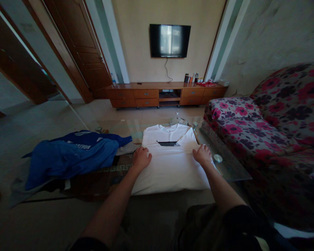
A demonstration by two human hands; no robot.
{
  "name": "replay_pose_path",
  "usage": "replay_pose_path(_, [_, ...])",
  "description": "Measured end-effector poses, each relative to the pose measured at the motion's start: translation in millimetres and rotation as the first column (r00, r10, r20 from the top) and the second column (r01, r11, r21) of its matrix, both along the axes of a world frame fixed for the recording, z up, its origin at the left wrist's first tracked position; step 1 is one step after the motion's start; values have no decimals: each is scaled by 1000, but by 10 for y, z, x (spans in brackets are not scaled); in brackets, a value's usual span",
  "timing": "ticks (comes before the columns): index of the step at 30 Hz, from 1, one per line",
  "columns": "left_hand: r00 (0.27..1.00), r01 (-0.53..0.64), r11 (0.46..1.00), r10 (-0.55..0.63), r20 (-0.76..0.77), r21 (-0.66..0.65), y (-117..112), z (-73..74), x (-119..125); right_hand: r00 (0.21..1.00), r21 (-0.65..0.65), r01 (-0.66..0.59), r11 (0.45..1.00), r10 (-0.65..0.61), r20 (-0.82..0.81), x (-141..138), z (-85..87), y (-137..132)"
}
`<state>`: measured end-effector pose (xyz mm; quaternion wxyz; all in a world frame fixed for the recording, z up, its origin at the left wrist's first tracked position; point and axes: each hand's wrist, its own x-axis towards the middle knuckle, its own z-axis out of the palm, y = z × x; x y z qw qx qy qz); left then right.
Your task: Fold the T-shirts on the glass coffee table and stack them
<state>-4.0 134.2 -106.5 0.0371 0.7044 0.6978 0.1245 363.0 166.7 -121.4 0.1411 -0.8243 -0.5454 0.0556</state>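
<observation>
A white T-shirt lies on the glass table in front of me, its neckline at the far end. Its lower part is folded up over the chest, leaving only a strip of dark print showing above the fold edge. My left hand rests on the left end of that edge, fingers loosely bent and apart. At the opposite end, my right hand lies on the shirt with fingers spread. Neither hand visibly pinches the cloth.
A pile of blue and grey clothes lies at the left of the glass table. A flowered sofa stands close on the right. Beyond are a low wooden cabinet with bottles on top and a wall-mounted television.
</observation>
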Motion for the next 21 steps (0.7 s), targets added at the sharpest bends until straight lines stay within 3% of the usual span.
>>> replay_pose_path(5, [961,-64,996,44,274,66,607,-141,-82,979,93,-31,995,49,-198,19,142,480])
replay_pose_path(8, [886,-112,993,79,456,45,923,-216,-175,959,104,-65,992,91,-268,83,90,772])
replay_pose_path(12, [810,-172,985,148,567,-11,1239,-335,-239,949,115,-73,991,105,-299,213,-59,1129])
replay_pose_path(17, [641,-265,961,233,731,-75,1539,-484,-177,913,171,-74,983,136,-386,327,-235,1460])
replay_pose_path(21, [487,-313,943,262,833,-113,1708,-517,-154,909,200,-58,978,135,-395,347,-314,1585])
